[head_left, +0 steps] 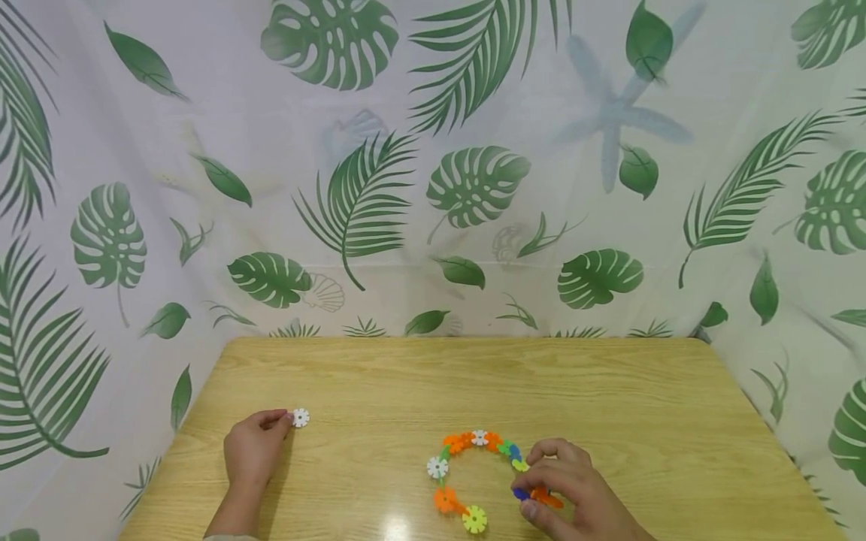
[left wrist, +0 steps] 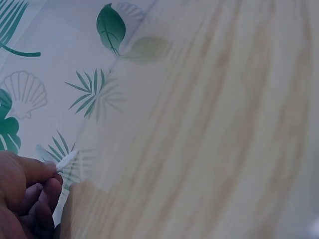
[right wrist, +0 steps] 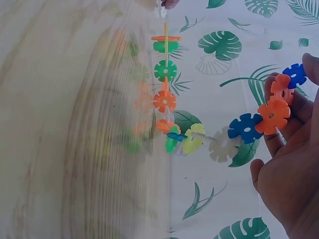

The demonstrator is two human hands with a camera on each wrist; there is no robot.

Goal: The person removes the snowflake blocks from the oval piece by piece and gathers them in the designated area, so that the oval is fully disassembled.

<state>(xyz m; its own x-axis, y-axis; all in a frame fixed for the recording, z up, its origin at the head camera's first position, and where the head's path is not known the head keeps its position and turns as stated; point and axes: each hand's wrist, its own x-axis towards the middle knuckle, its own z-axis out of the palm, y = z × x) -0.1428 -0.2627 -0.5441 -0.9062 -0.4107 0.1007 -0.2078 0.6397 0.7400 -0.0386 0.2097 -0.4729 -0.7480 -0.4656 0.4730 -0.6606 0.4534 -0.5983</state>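
Note:
Between thumb and fingertips, my left hand [head_left: 253, 447] pinches a white notched plastic disc [head_left: 301, 418] at the left of the table. The same disc [left wrist: 66, 161] appears edge-on in the left wrist view. My right hand [head_left: 575, 488] holds one end of a curved chain of interlocked flower-shaped discs [head_left: 445, 500] in orange, white, green, blue and yellow. In the right wrist view, its fingers lie behind orange discs [right wrist: 273, 117], with the thumb by a dark blue disc [right wrist: 295, 75]. A yellow disc [head_left: 475, 519] forms the chain's other end. Fingers partly hide the held end.
A light wood-grain table [head_left: 365, 391] lies under both hands. Behind it and at both sides hangs a white cloth [head_left: 406, 300] printed with green leaves, shells and starfish. The table's shiny surface reflects light near the front edge.

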